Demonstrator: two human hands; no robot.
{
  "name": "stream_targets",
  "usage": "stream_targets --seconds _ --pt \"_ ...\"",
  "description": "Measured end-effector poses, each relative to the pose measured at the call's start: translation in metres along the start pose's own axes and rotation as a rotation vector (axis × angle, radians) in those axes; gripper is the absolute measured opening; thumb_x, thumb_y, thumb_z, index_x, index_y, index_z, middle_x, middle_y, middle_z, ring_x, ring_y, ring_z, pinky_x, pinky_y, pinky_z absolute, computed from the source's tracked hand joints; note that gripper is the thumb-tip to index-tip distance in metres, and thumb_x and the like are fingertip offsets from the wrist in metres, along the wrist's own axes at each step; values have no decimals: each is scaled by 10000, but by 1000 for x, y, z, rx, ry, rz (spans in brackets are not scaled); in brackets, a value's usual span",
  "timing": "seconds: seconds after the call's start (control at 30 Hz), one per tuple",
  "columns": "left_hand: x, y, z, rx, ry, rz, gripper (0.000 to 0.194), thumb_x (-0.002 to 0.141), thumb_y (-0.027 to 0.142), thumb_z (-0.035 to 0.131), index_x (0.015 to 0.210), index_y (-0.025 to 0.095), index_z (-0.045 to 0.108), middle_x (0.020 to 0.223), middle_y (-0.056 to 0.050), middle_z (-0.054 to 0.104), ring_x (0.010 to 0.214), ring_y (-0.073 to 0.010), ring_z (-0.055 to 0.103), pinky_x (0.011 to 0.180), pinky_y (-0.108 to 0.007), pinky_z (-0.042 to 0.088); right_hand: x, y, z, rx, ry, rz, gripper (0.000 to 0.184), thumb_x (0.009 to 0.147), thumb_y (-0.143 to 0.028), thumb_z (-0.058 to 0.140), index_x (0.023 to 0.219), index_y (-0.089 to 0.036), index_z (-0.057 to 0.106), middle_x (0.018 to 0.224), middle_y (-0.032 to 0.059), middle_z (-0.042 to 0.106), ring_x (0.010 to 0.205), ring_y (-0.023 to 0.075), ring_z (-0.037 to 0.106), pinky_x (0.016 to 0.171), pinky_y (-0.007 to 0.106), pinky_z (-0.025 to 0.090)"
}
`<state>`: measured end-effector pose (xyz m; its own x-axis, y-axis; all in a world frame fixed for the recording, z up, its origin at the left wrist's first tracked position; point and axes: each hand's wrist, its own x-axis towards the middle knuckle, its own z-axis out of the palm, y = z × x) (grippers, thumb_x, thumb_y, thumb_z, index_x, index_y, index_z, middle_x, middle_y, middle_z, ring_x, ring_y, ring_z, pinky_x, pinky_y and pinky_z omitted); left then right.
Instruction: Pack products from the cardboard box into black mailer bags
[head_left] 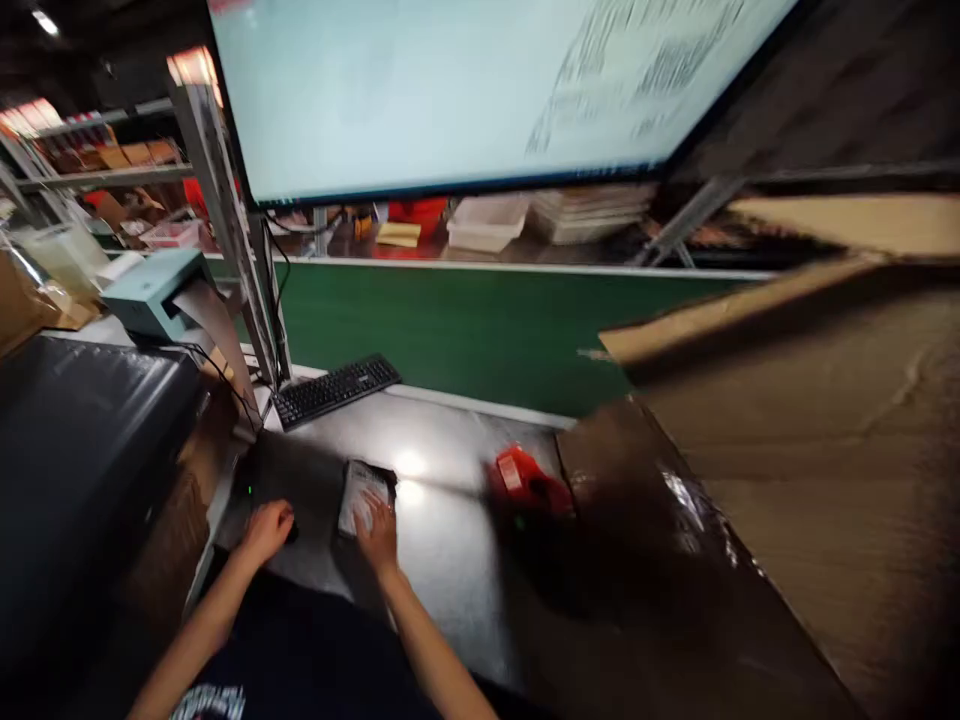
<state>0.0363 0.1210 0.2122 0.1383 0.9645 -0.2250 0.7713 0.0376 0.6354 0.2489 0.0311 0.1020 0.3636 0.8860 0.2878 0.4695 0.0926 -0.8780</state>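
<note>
At the near edge of the tabletop [442,560], the right hand [376,535] lies open, palm down, fingers spread across a flat packet [365,495]. Packet has a dark rim and a pale, shiny face; any print is too blurred to read. It sits flat on the metal surface, partly under the hand.

Left hand [266,530] is just left of the packet, well curled over a small dark object [291,534]. Object mostly hidden by the fingers; cannot tell what it is, or whether the hand is gripping it.

Outward to the right, a red bag [525,480] lies on the tabletop, not touching either hand, its edge against a brown carton flap [637,520] with glossy tape. Larger cardboard [795,460] fills the right side.

Ahead, a black keyboard [334,390] sits angled at the back edge, below a green panel [450,330]. A large monitor [450,90] hangs above, its screen blurred. Far left, a teal label printer [154,295] stands by a metal post [217,210], with a black padded surface [75,450] below it. Shelves [97,170] holding boxes stand in the background.
</note>
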Motion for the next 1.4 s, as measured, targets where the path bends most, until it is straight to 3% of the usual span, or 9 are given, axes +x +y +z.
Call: stream_targets --seconds 0.07,0.13,0.33,0.5,0.6,0.87,1.07,1.17,1.4 --pt "-2 -8 36 -75 -128 5 365 932 373 724 1252 201 683 1260 -106 710 1144 -255 677 1055 -470 531 17 27 -26 -65 87 175 453 946 -426 452 1230 -164 687 1339 222 613 1342 386 515 1191 616 386" --pt "16 -5 70 -155 -196 19 516 831 293 806 1318 199 664 1346 -147 690 1268 -300 633 1125 -447 469 31 56 -40 -88 82 281 516 918 -411 499 1322 -115 626 1366 247 585 1303 379 536 1155 619 426" --pt "94 37 129 -260 -222 78 630 705 185 863 1285 85 639 1370 -205 636 1308 -351 574 1121 -430 433 64 80 -32 -53 -14 317 514 756 -271 701 1248 -125 691 1398 225 612 1248 338 600 1135 537 475" --pt "105 41 134 -269 -192 96 292 776 183 797 1032 121 672 1135 -106 685 1097 -250 628 1042 -462 473 79 74 -32 12 -48 279 145 784 -235 698 911 -179 739 1302 166 705 1221 293 636 1106 457 487" --pt "99 35 132 -335 -214 115 215 763 206 797 930 147 675 1012 -78 715 993 -222 645 958 -390 500 73 67 -37 81 -73 238 210 902 -336 604 861 -163 715 1218 145 737 1126 216 672 967 339 515" --pt "59 25 123 -540 -306 167 409 828 564 725 816 155 749 988 -130 777 978 -256 702 940 -393 528 29 22 -57 172 124 224 312 954 -487 553 811 -230 658 896 83 701 877 216 635 795 347 537" --pt "27 45 113 -584 -406 280 531 811 698 704 899 181 784 1066 -115 792 996 -257 728 937 -398 551 9 -13 -73 199 230 244 327 922 -498 611 725 -238 601 792 42 638 810 204 581 792 360 509" --pt "17 57 110 -531 -464 353 462 721 616 835 920 199 822 962 -98 802 930 -253 718 888 -383 545 8 -13 -83 240 238 293 364 902 -531 597 695 -233 575 752 26 607 752 187 567 730 339 493" --pt "20 68 125 -428 -514 391 453 772 619 769 668 181 723 703 -26 672 721 -168 597 713 -309 462 14 19 -94 214 120 496 402 776 -617 631 686 -229 574 715 30 645 705 190 593 699 340 529"
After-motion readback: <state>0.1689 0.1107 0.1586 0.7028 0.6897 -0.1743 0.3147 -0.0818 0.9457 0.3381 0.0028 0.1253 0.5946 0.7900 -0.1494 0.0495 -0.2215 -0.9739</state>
